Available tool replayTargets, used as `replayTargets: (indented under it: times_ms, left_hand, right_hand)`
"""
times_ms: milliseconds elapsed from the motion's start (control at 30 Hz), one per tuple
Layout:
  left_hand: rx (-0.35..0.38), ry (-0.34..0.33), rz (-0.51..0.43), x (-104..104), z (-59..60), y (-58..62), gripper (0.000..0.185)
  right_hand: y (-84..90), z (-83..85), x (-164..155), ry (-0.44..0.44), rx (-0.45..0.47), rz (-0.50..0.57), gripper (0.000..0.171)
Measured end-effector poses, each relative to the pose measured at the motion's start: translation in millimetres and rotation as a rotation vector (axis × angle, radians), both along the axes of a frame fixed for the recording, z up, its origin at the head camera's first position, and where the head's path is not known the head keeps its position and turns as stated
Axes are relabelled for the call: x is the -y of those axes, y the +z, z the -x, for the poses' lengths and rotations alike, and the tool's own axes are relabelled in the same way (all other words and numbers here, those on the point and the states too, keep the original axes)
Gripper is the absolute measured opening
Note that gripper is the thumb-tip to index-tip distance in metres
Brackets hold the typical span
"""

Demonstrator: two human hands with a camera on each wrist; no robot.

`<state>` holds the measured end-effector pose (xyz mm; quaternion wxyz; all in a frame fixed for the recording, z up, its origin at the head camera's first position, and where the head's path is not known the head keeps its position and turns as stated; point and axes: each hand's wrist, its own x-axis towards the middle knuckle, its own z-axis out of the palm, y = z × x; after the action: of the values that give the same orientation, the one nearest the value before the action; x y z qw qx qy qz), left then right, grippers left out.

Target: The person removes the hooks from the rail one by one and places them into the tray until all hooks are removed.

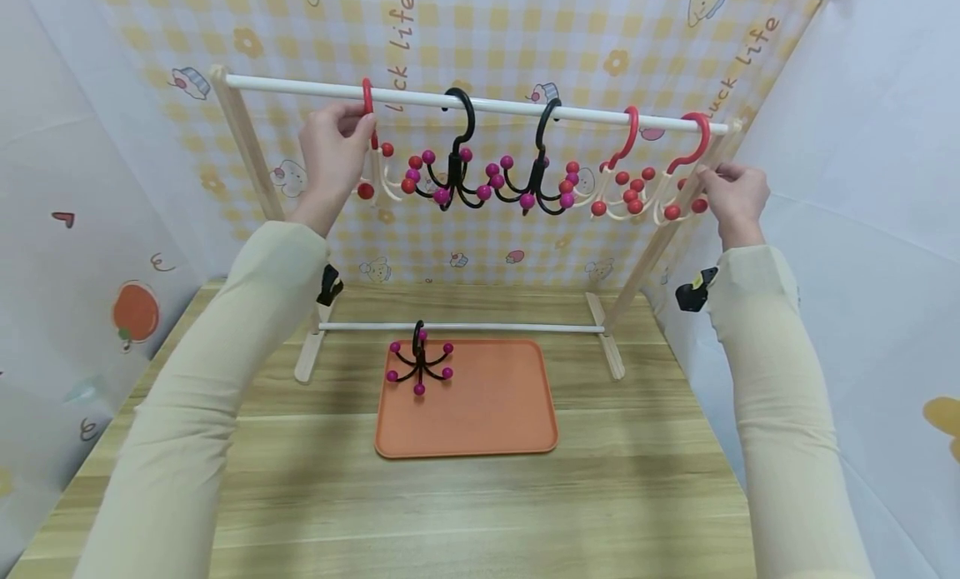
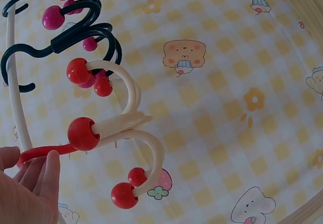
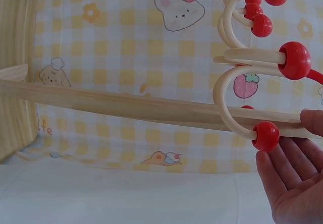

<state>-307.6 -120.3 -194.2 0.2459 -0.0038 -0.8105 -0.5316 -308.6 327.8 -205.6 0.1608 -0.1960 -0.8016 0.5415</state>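
Pinching the red hook (image 1: 368, 112) on the rail — left fingers (image 1: 352, 129); right fingers (image 1: 716, 175) touch cream prongs (image 1: 663, 208).

We see a rack (image 1: 247, 146) of pale unfinished wood, matt and faintly grained, carrying a smooth white rail (image 1: 300, 85) with a slight sheen. The hooks look like moulded plastic: the red-and-cream hook (image 2: 121, 128) has a glossy red neck, satin cream arms and shiny red beads, and the black hooks (image 1: 457, 158) are smooth plastic with glossy magenta beads. The tray (image 1: 487, 412) is matt orange plastic. The table (image 1: 300, 496) shows a wood-grain surface with a low sheen. The backdrop (image 1: 525, 29) is a printed sheet, slightly creased. The sleeves (image 1: 195, 429) are soft matt cloth.
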Motion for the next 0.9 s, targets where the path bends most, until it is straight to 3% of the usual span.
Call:
replayTargets:
  times_ms: [167,633,900]
  left_hand:
    - [-0.012,-0.006,-0.012,-2.2,3.4,0.5,0.03]
    - [0.009,0.034,0.104,-7.8,10.0,0.9,0.031]
    - [-0.016,0.048,0.139,-8.5,8.7,0.9,0.03]
  right_hand:
    - [-0.2,0.1,0.1,0.002,0.003,-0.005,0.057]
    - [0.5,-0.5,0.6,-0.005,0.002,0.007,0.055]
    - [0.7,-0.7,0.3,0.001,-0.001,-0.001,0.056]
